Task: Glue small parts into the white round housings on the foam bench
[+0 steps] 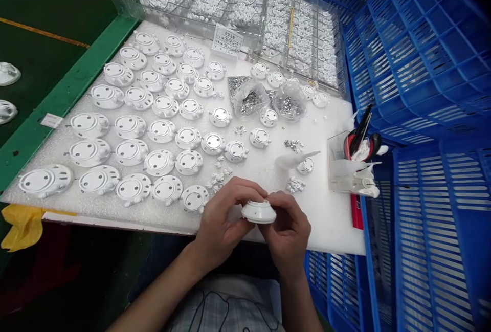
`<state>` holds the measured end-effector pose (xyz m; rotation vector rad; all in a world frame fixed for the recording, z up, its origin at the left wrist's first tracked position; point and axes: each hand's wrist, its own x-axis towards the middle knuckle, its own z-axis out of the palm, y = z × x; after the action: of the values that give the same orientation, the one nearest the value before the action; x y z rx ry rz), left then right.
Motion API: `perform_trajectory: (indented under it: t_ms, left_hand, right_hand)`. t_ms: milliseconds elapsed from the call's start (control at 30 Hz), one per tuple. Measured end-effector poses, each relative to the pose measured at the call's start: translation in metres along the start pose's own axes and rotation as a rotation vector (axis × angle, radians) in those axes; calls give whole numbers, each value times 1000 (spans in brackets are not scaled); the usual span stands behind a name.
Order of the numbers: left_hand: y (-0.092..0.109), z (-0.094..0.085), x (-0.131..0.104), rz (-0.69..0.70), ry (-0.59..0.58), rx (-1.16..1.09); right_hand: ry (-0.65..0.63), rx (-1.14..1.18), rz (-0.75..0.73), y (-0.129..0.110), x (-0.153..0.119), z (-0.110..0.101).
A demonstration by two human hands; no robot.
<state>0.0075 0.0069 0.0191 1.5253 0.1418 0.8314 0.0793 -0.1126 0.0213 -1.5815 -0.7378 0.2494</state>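
Hands close together before me: left hand [222, 219] pinching left end of white casing [259, 213], thumb under, fingers above; right hand [287, 229] pinching its right end, fingertips partly hidden. Blue crates [414, 25] along my right. White foam sheet [326, 224] ahead, clear trays [125, 2] at far side. Bags of metal bits [249, 99] beyond hands. Held casing directly between hands, over near foam edge; visible long axis left to right, neither hand nearer. Loose white bits [295, 185] just past right hand.
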Motion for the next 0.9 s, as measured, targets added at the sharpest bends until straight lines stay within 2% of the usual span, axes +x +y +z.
perform_trajectory:
  t_ms: [67,133,167,267,300,333,400,467,533,733,800,900]
  left_hand:
    - [0,1,-2,-54,61,-72]
    - [0,1,-3,-67,98,-101]
    - [-1,2,-3,-48,98,-89]
    - [-1,1,-1,36,41,7]
    - [-1,0,-1,57,14,32]
    - [-1,0,-1,66,-11,46]
    - [0,-1,-2,54,-57,48]
    - [0,-1,-4,0,-88,29]
    - [-1,-1,-6,-62,-106,2]
    - [-4,-2,-5,-26,-130,34]
    - [-4,-3,-5,-10,-150,36]
    - [-5,-4,-6,43,-134,22]
  right_hand:
    - [-90,-43,-6,-3,-2,-7]
    - [-68,-116,-4,-7,0,-18]
    - [14,-166,-6,-8,4,-24]
    - [370,-388,-62,-9,23,-45]
    - [411,-488,-95,-9,32,-51]
    - [386,-599,-120,-8,41,-56]
    - [218,-774,-138,-5,58,-61]
    - [43,-840,-126,-3,70,-59]
    - [-45,-819,-110,-1,75,-50]
    - [-151,-704,-143,0,69,-15]
    - [-163,-712,-136,-4,64,-14]
    - [-188,-729,-74,-21,61,-28]
